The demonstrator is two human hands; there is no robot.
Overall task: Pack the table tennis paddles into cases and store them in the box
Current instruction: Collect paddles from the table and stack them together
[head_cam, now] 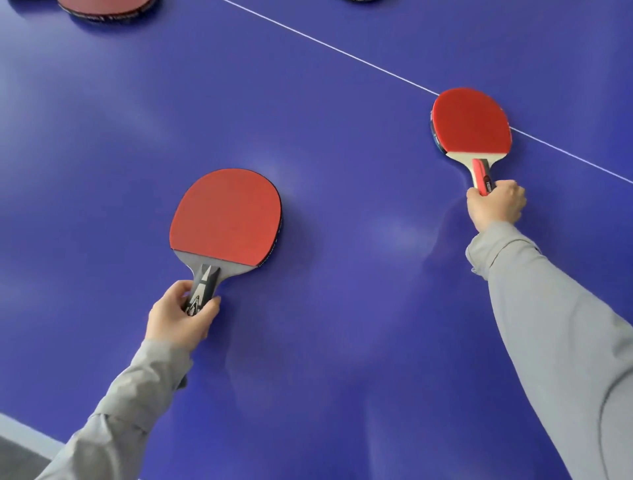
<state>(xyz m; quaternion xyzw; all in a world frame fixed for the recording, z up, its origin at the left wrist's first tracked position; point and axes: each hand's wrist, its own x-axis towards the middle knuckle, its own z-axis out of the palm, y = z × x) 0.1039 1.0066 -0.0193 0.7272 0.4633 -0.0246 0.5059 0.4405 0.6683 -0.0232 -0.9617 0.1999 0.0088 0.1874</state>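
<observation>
Two red-faced paddles lie on the blue table tennis table [342, 240]. My left hand [180, 317] grips the black and grey handle of the nearer paddle [227, 217], left of centre. My right hand [495, 205] grips the red handle of the farther paddle [471, 121], whose blade covers the white centre line. Both blades lie flat or nearly flat, red side up. No case and no box are in view.
A third red paddle [102, 8] shows partly at the top left edge. A dark object [359, 1] peeks in at the top edge. The white line [325, 44] runs diagonally across the table. The table's near corner and grey floor [17, 452] show at bottom left.
</observation>
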